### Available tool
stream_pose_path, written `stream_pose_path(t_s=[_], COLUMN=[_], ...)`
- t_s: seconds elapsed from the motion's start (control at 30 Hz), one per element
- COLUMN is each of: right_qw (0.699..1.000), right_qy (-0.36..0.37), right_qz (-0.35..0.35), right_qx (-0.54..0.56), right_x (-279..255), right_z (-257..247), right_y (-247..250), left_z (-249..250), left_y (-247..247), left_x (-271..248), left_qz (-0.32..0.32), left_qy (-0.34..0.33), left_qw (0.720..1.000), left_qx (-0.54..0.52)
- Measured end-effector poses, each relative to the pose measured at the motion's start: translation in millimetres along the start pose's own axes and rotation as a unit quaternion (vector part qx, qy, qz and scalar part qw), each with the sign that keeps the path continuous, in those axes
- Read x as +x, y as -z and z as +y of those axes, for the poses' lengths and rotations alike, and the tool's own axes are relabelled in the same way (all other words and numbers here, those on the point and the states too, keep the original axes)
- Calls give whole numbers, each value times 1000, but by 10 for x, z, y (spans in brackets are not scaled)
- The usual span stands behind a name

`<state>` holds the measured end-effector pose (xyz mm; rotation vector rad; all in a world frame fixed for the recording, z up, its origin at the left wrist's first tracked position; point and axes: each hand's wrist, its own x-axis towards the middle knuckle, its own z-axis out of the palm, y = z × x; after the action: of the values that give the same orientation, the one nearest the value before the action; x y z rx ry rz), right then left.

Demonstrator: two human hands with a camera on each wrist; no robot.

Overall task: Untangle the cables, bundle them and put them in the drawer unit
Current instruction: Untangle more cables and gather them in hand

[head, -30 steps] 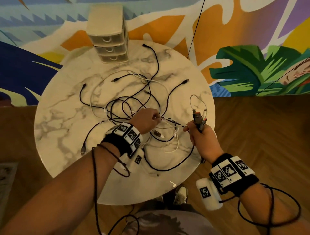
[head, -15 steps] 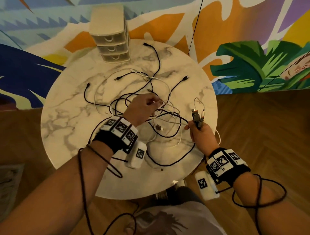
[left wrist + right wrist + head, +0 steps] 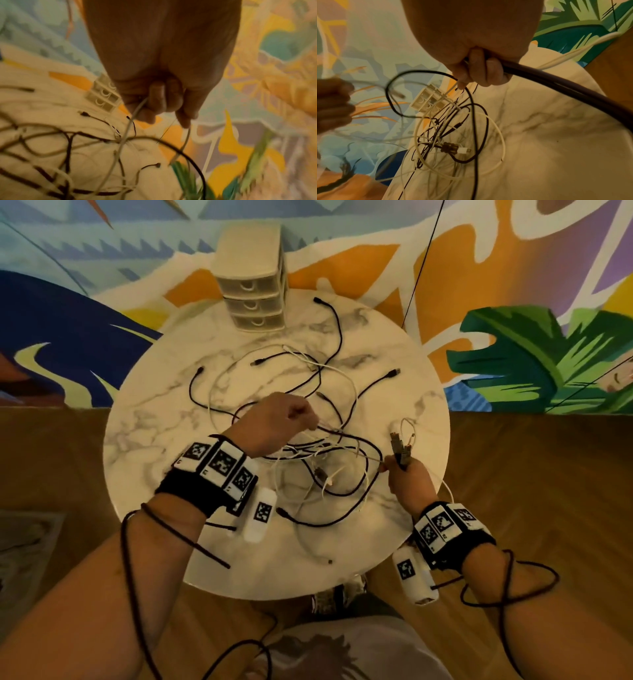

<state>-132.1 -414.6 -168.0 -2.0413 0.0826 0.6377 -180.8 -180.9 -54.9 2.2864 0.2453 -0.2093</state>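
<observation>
A tangle of black and white cables (image 3: 318, 453) lies spread over the round marble table (image 3: 154, 433). My left hand (image 3: 291, 419) is raised above the middle of the tangle and pinches a white cable (image 3: 132, 121) that hangs in a loop from its curled fingers. My right hand (image 3: 404, 474) is near the table's right edge and grips a bunch of cable ends, plugs (image 3: 399, 445) pointing up, with a black cable (image 3: 556, 83) and a white one running out of the fist. The beige drawer unit (image 3: 251, 296) stands at the table's far edge, all three drawers shut.
A painted mural wall rises just behind the table and the drawer unit. Wooden floor (image 3: 531, 508) surrounds the table. Loose cable ends (image 3: 394, 373) reach toward the table's far and right edges. My shoes (image 3: 337, 594) show under the near edge.
My left hand has risen and moved away from my right hand toward the table's middle, drawing the white cable up out of the tangle. My right hand keeps its hold on the plug ends.
</observation>
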Motion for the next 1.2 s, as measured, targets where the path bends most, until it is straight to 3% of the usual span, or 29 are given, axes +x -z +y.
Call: stream_pose_path(t_s=[0.1,0.13,0.2,0.27,0.33,0.37,0.43,0.5,0.53,0.6,0.67,0.7,0.77,0.83,0.9,1.07,1.2], right_qw=[1000,1000,1000,1000,1000,1000,1000,1000,1000,1000,999,999,997,996,993,988,983], right_qy=[-4,-4,-6,-7,-5,-3,-6,-9,-9,-10,3,12,24,28,42,113,145], right_qz=[-9,-7,-3,2,-8,-15,-21,-14,-10,-4,-1,0,0,-9,-37,-42,-35], right_qx=[6,5,-1,-6,-4,-5,-7,-3,0,14,36,48,70,85,101,100,104], right_x=[26,34,49,65,59,53,52,68,74,73,63,52,27,-32,-131,-292,-323], right_z=[-11,-14,-24,-24,-19,-19,-24,-22,-25,-46,-78,-87,-79,-45,-64,-416,-620], right_y=[-10,-12,-1,14,16,8,-6,5,15,51,71,78,78,78,93,223,363], left_z=[-19,-63,-181,-241,-280,-290,-287,-283,-300,-372,-476,-530,-595,-543,-473,-472,-564], left_y=[5,6,-23,-54,-114,-136,-140,-128,-130,-196,-299,-373,-511,-599,-690,-852,-783], left_x=[-18,-26,-54,-104,-114,-106,-113,-165,-214,-331,-421,-428,-361,-231,-16,360,401], left_qz=[147,169,150,74,53,83,162,146,100,-40,-184,-211,-150,-30,26,-42,9], left_qy=[-4,18,82,141,157,149,124,99,97,105,98,83,48,-5,-52,-30,-70], left_qw=[966,957,961,976,979,972,931,910,925,974,978,969,977,993,994,987,989], left_qx=[-211,-237,-217,-147,-122,-160,-303,-376,-354,-194,11,95,146,110,89,152,133])
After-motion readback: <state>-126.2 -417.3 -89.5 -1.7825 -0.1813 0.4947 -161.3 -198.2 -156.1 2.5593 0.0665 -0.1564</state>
